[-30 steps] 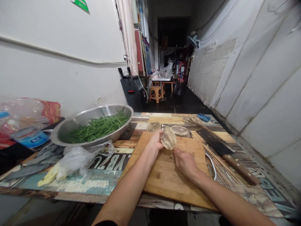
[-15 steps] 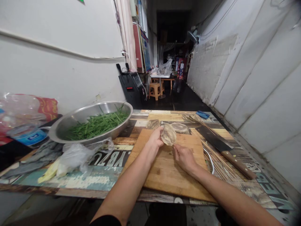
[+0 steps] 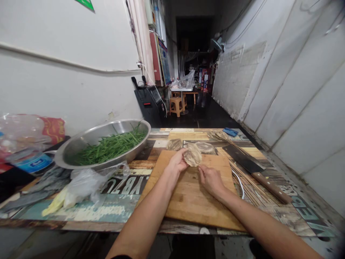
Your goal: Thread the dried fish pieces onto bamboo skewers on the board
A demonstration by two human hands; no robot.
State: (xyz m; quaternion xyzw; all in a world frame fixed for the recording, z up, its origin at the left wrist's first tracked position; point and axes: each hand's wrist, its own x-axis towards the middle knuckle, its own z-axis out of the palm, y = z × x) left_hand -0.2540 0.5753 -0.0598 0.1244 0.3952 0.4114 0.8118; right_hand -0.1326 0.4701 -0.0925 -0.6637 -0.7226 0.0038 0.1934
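A thin, round, wrinkled beige-brown dried slice [image 3: 192, 155] is pinched at its left side by my left hand [image 3: 178, 162], above the far part of a wooden cutting board [image 3: 188, 201]. My right hand [image 3: 211, 180] is closed in a pinch just below the slice's lower right edge. What it grips looks like a thin bamboo skewer, mostly hidden by the fingers. Two similar spots of dried slices, one piece [image 3: 174, 144] and another piece [image 3: 205, 147], lie just beyond the board. Farther right, skewered slices [image 3: 219, 135] rest in a small pile.
Right of the board lie loose bamboo skewers [image 3: 249, 187] and a cleaver [image 3: 244, 159] with a wooden handle. A blue object [image 3: 230, 132] sits at the far edge. On the left stand a metal basin [image 3: 63, 154] of cut green stalks and a crumpled plastic bag [image 3: 86, 185].
The camera view has shifted slightly. Both hands keep nearly the same pose, and the slice has turned a little in my left hand.
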